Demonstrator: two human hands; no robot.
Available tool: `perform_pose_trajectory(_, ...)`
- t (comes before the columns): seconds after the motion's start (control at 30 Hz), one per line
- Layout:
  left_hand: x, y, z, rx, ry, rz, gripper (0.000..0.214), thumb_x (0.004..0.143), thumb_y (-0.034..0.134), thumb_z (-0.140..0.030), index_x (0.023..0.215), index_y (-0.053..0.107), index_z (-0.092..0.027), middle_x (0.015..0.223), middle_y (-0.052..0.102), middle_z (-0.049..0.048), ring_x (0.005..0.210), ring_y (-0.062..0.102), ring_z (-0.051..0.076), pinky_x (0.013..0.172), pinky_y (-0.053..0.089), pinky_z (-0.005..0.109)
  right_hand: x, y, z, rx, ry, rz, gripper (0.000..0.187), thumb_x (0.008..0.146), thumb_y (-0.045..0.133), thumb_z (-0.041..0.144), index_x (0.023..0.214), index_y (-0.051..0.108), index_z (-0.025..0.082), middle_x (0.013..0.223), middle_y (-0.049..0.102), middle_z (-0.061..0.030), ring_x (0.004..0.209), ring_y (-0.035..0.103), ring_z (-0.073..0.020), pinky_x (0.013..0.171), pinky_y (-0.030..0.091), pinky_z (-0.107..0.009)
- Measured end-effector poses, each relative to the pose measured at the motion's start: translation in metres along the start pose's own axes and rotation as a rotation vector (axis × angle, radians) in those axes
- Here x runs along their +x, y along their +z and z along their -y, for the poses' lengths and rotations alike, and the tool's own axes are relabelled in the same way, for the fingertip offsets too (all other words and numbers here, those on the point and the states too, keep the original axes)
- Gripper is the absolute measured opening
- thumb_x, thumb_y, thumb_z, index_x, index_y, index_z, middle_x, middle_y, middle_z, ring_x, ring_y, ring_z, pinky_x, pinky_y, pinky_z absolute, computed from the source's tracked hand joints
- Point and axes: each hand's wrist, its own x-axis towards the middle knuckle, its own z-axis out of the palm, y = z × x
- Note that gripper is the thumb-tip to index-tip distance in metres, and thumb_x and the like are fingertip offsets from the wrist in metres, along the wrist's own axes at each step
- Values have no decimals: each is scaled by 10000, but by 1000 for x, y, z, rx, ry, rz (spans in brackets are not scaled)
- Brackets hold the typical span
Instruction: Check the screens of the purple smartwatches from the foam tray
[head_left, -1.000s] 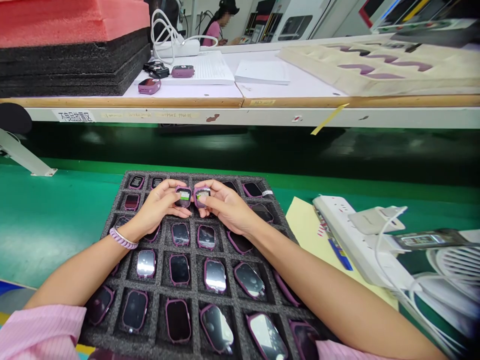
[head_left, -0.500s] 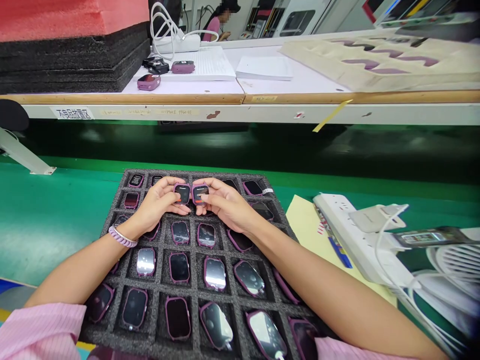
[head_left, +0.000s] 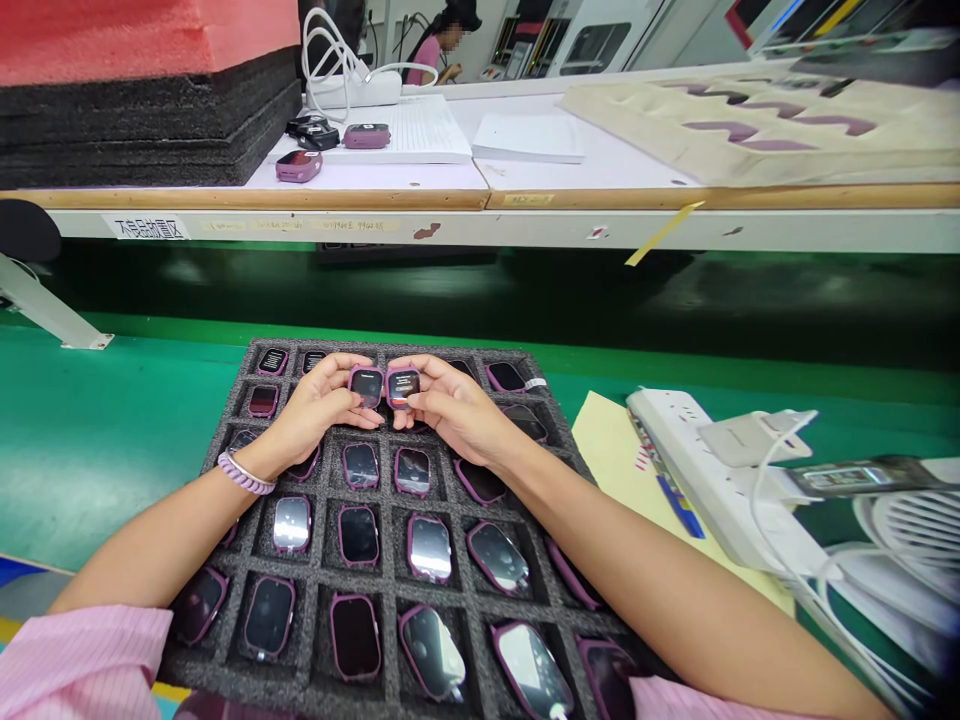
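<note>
My left hand (head_left: 328, 402) is closed on a purple-framed smartwatch (head_left: 367, 384), its thumb at the lower edge of the lit screen. Right beside it, my right hand (head_left: 442, 400) grips a second purple smartwatch (head_left: 403, 383), with the thumb on the lower part of its screen. Text shows on both screens but is too small to read. Both hands are above the far rows of a dark grey foam tray (head_left: 315, 575). Many purple smartwatches lie face up in its compartments, such as the dark-screened smartwatch (head_left: 355, 636) near the front. My hands and forearms hide some compartments.
A white shelf (head_left: 525, 230) crosses behind the tray, bearing foam sheets (head_left: 150, 130), a few watches (head_left: 298, 166), papers and a beige moulded tray (head_left: 765, 125). At right are a power strip (head_left: 720, 480), cables and a blue pen (head_left: 679, 507). Another person sits far back.
Both thumbs have shifted down on the screens, and a red patch on the left watch's screen has gone. The display on the right watch looks different. The hands have otherwise hardly moved.
</note>
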Motion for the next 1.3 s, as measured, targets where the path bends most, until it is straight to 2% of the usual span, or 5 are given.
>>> perform_pose_trajectory(0.33,0,2,-1,27,-28,-56,295,814,644,-243,1081,538,-173,899,666,18,622,730,163,624,639,268,-1,1,-1,-10,1,15,428,724,727,235,1130,601,192,836,665,-7,642,650,-188,618,473,-300)
perform_pose_trajectory(0.87,-2,3,-4,50,14,-64,382,782,732,-257,1105,552,-159,908,674,29,584,697,134,580,608,233,-1,3,2,28,6,16,434,727,746,218,1137,606,186,865,672,-19,655,648,-172,623,478,-265)
perform_pose_trajectory(1.13,-72,47,-59,-76,80,317,616,765,754,-33,1309,592,-273,1032,653,36,805,630,78,707,545,143,-15,18,31,144,-58,124,595,820,867,251,1339,576,241,1103,670,-59,838,679,-178,810,567,-297)
perform_pose_trajectory(1.23,-105,54,-70,-95,52,529,664,743,837,-150,1350,609,-292,1012,682,65,870,681,152,731,570,190,-40,35,46,140,-60,222,575,896,878,343,1382,574,308,1105,663,-40,793,684,-159,800,579,-283)
perform_pose_trajectory(1.3,-120,54,-74,-61,59,531,680,715,888,-289,1344,630,-280,1028,703,97,949,704,226,788,599,259,-62,46,57,67,-73,287,534,914,874,366,1368,594,372,1072,664,-19,800,678,-158,759,578,-250)
